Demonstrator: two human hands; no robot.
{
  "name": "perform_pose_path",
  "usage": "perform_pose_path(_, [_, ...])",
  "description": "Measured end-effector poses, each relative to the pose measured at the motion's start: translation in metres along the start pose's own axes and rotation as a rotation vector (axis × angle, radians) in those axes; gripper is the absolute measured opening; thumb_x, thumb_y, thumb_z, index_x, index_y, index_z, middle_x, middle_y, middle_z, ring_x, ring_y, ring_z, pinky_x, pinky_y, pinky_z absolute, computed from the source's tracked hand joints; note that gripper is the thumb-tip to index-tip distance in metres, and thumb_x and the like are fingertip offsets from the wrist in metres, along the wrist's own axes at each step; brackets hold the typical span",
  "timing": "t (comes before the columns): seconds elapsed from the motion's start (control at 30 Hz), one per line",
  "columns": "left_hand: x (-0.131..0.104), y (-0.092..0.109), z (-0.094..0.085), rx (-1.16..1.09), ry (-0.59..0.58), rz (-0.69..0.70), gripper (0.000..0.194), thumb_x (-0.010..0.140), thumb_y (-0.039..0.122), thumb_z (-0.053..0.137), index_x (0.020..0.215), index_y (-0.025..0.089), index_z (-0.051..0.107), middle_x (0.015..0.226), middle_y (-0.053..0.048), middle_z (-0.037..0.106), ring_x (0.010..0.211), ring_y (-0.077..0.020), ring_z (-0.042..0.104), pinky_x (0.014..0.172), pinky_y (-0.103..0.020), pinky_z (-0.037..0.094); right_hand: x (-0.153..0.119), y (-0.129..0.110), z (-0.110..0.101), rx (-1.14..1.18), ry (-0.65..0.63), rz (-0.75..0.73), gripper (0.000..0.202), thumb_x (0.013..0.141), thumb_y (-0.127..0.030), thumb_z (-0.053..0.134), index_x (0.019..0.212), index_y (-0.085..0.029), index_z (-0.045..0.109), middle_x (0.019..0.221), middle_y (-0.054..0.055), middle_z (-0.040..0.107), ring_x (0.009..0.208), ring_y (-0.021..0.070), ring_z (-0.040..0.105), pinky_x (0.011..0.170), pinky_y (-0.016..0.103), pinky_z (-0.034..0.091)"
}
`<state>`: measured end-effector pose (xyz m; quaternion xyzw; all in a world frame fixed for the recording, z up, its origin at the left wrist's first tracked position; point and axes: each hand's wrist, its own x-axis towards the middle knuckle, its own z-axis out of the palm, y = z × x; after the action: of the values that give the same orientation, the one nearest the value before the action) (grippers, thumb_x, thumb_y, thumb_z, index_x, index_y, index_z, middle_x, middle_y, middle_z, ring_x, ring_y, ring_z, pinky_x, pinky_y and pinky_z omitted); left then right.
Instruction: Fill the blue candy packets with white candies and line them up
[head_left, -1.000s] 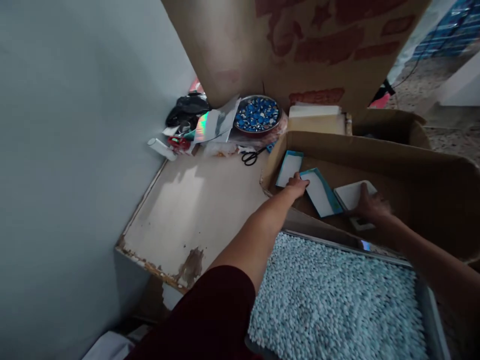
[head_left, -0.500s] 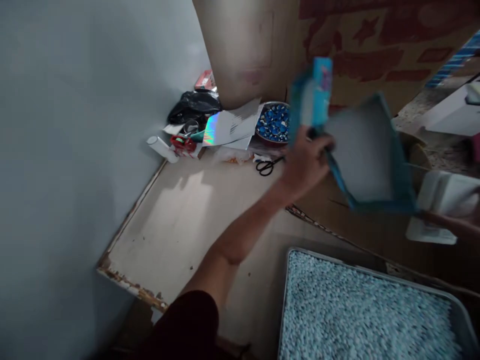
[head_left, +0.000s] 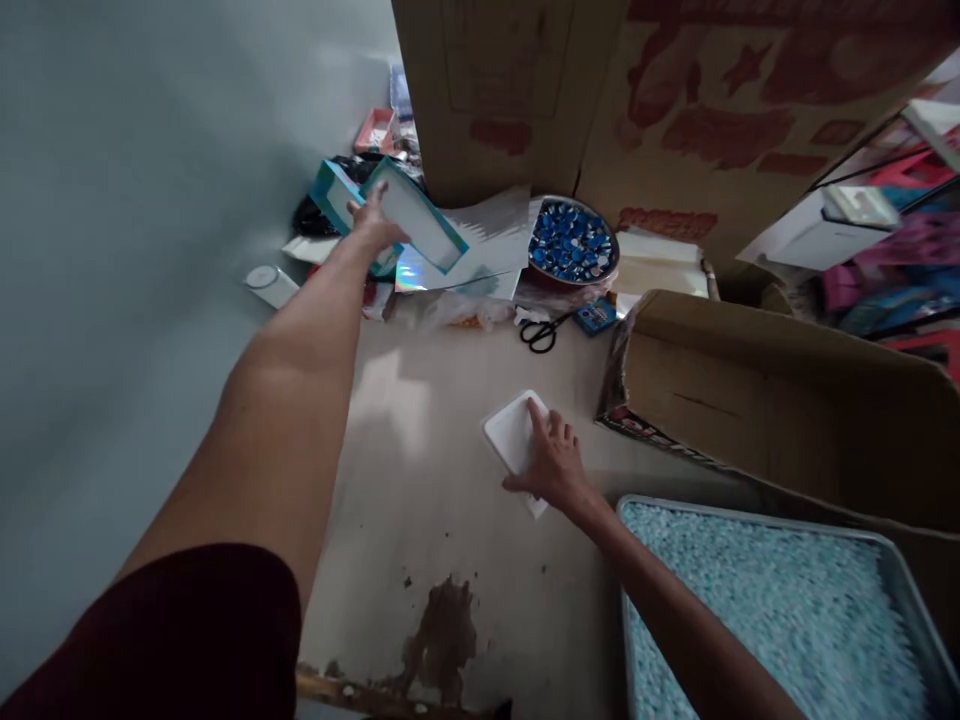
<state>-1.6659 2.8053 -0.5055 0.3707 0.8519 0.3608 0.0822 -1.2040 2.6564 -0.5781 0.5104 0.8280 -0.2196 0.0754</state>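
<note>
Through the head camera, I have the right hand spread on the smooth, round-cornered white container, just off centre toward five o'clock. Near eleven, my left hand splays across two teal-rimmed trays; whether it pinches them I cannot tell. I judge they could slide, the glossy sheet beneath being slick. At four o'clock, my forearm might jostle the metal pan of grainy pale-blue pellets.

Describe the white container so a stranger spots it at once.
Left of the open cardboard box is the pale tabletop. There, the white container sits under the right hand. Its white, rounded edge sets it apart from the blue-rimmed boxes.
</note>
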Motion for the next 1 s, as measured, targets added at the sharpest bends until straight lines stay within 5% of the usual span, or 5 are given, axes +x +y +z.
perform_pose_path(0.13, [-0.060, -0.037, 0.013, -0.004, 0.018, 0.270, 0.094, 0.093, 0.015, 0.083, 0.167, 0.003, 0.027, 0.181, -0.015, 0.025, 0.166, -0.0202, 0.023, 0.140, -0.048, 0.023, 0.062, 0.001, 0.007, -0.013, 0.039, 0.288, 0.146, 0.065, -0.053, 0.099, 0.179, -0.024, 0.013, 0.161, 0.026, 0.043, 0.145, 0.0493, 0.049, 0.120, 0.061, 0.042])
perform_pose_path(0.4, [-0.366, -0.182, 0.110, 0.124, -0.338, 0.072, 0.074, 0.101, 0.045, 0.066, 0.164, 0.011, 0.051, 0.176, -0.024, 0.040, 0.168, -0.0415, 0.031, 0.137, -0.057, 0.030, 0.193, 0.006, -0.035, 0.059, 0.185, 0.526, 0.149, 0.070, -0.075, 0.094, 0.175, -0.013, 0.010, 0.166, 0.031, 0.028, 0.150, 0.0470, 0.036, 0.128, 0.064, 0.029])
perform_pose_path(0.67, [-0.407, -0.194, 0.147, 0.195, -0.179, 0.161, 0.082, 0.106, 0.062, 0.057, 0.165, 0.005, 0.051, 0.177, -0.030, 0.035, 0.170, -0.0479, 0.021, 0.138, -0.068, 0.012, 0.242, -0.001, -0.016, 0.076, 0.323, 0.579, 0.140, 0.081, -0.062, 0.092, 0.179, -0.012, 0.007, 0.174, 0.032, 0.024, 0.155, 0.0401, 0.036, 0.129, 0.054, 0.027])
perform_pose_path(0.87, [-0.399, -0.204, 0.137, -0.045, -0.060, 0.061, 0.086, 0.091, 0.067, 0.070, 0.150, 0.005, 0.062, 0.166, -0.035, 0.046, 0.165, -0.0500, 0.034, 0.135, -0.069, 0.022, 0.101, 0.000, 0.019, 0.274, 0.480, -0.024, 0.103, 0.097, -0.057, 0.080, 0.177, -0.017, 0.028, 0.183, 0.025, 0.022, 0.171, 0.0316, 0.027, 0.137, 0.048, 0.031])
perform_pose_path(1.0, [-0.417, -0.107, 0.140, -0.455, -0.024, -0.144, 0.089, 0.079, 0.071, 0.078, 0.144, 0.012, 0.062, 0.151, -0.028, 0.058, 0.139, -0.0405, 0.062, 0.118, -0.059, 0.051, -0.083, 0.027, 0.099, 0.589, 0.168, -0.174, 0.060, 0.094, -0.049, 0.084, 0.144, -0.018, 0.072, 0.143, 0.016, 0.073, 0.132, 0.0267, 0.069, 0.116, 0.038, 0.053])
